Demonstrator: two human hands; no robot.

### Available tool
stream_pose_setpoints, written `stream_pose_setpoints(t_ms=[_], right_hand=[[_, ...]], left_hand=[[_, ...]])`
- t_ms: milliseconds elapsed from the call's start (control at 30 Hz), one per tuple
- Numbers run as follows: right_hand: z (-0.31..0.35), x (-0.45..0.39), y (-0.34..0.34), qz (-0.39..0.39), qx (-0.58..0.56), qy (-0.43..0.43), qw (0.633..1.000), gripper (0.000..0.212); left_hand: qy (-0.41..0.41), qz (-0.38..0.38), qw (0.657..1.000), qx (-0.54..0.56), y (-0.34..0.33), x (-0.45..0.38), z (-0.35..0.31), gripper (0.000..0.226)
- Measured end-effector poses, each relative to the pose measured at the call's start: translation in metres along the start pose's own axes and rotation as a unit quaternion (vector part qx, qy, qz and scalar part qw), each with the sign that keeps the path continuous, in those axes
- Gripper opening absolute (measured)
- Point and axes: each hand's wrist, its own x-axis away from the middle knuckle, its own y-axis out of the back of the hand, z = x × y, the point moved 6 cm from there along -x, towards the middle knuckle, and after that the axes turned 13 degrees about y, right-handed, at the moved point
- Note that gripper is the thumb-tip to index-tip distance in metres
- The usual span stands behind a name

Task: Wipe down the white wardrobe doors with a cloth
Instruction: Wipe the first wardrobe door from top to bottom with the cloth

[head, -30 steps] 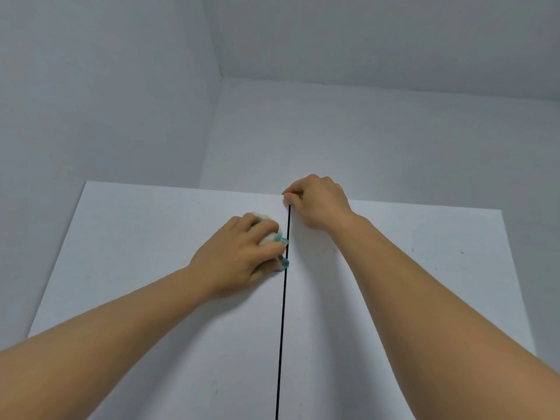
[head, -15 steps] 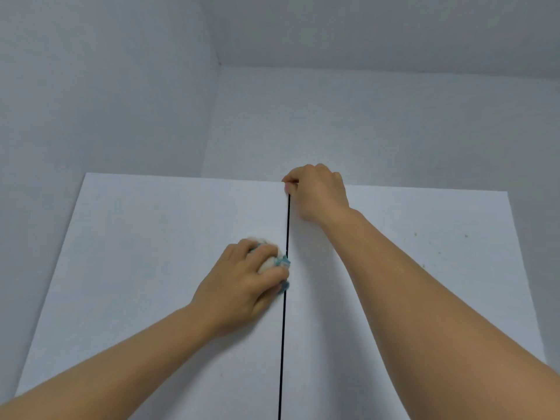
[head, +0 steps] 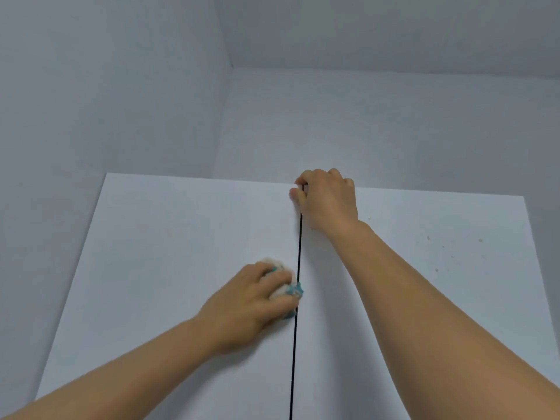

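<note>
Two white wardrobe doors fill the lower view, the left door and the right door, split by a thin dark gap. My left hand grips a bunched white and teal cloth and presses it on the left door, right beside the gap. My right hand has its fingers curled over the top corner of the right door, at the upper end of the gap.
Small brownish specks dot the upper part of the right door. Grey walls meet in a corner above the wardrobe, with the ceiling over them.
My left hand has slid the cloth down the left door along the gap. My right hand has stayed at the top corner of the right door.
</note>
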Motion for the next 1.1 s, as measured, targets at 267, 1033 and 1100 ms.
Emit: stream_pose_setpoints(t_ms=[267, 1033, 1100], right_hand=[[0.021, 0.047, 0.006, -0.113, 0.099, 0.116, 0.982, 0.026], [0.074, 0.172, -0.041, 0.112, -0.029, 0.147, 0.982, 0.087], [0.074, 0.179, -0.045, 0.117, -0.019, 0.143, 0.983, 0.088]], left_hand=[[0.362, -0.095, 0.927, 0.006, 0.038, 0.013, 0.089, 0.016], [0.216, -0.037, 0.976, -0.014, 0.030, 0.072, 0.057, 0.017], [0.393, -0.084, 0.915, 0.014, 0.045, 0.073, 0.092, 0.011]])
